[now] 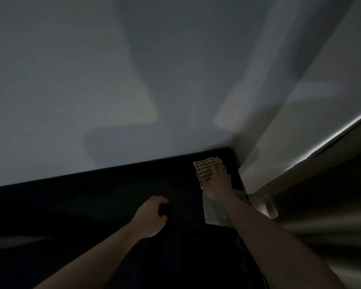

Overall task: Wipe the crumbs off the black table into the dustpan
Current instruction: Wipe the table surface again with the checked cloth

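The black table [96, 197] runs along a pale wall, and the scene is very dark. My right hand [217, 182] lies on a yellow checked cloth [205, 167] at the table's far right corner, fingers stretched out and pressing it down. A pale grey sheet-like piece [214, 211] trails from the cloth under my right forearm. Near the middle of the table, my left hand [152, 215] has its fingers curled round a dark handle-like thing [163, 210] that is hard to tell from the table. No crumbs or dustpan body show in this light.
A pale wall [113, 80] rises right behind the table's far edge. At the right corner stands a light panel or door edge [300, 142], with a metallic fitting [269, 205] just beyond the table's right side.
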